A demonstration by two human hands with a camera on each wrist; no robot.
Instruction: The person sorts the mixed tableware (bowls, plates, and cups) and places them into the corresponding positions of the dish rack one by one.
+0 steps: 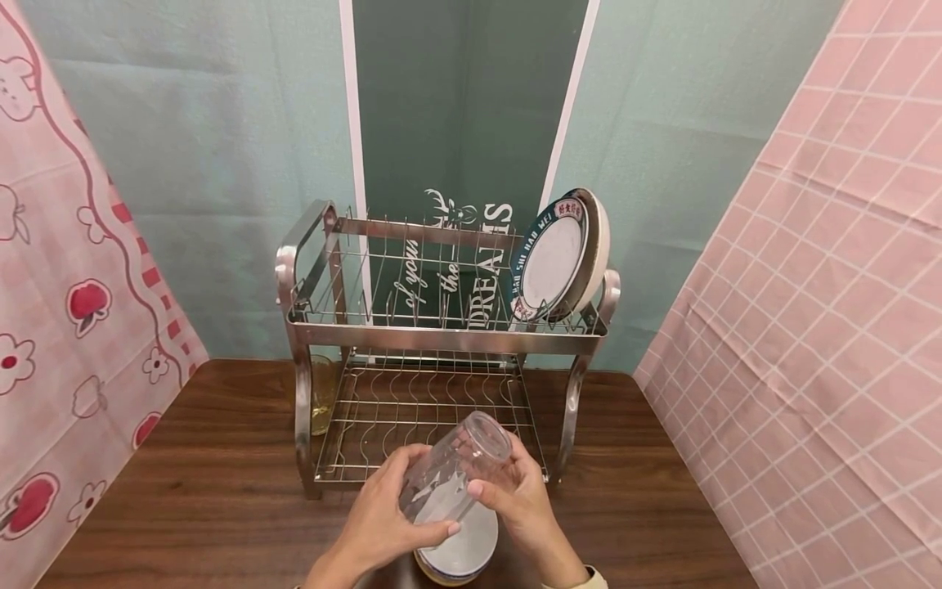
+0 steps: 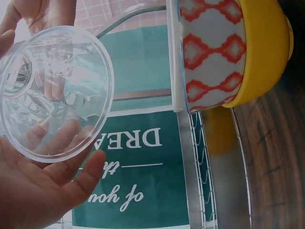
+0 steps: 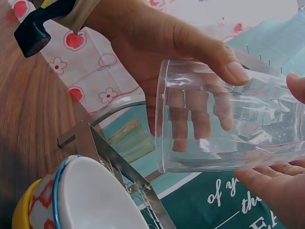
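A clear tumbler [image 1: 441, 478] is held tilted between both hands in the head view, its base towards the upper right. My left hand [image 1: 379, 515] grips its wide rim end, with thumb and fingers on opposite sides. My right hand [image 1: 524, 503] holds the narrower base end, thumb in front. In the left wrist view, the tumbler's open mouth [image 2: 107, 119] faces the camera. Beneath the tumbler stand stacked bowls: a white bowl with a red pattern [image 2: 214, 52] and a yellow bowl [image 2: 267, 57]. The tumbler partly covers them in the head view.
A two-tier metal dish rack [image 1: 449, 337] stands behind the hands. At its upper right, a green-rimmed plate [image 1: 548, 266] leans by a cream bowl [image 1: 599, 245]. An amber glass [image 1: 321, 397] sits at the rack's lower left. Patterned cloths hang around the wooden table [image 1: 184, 483].
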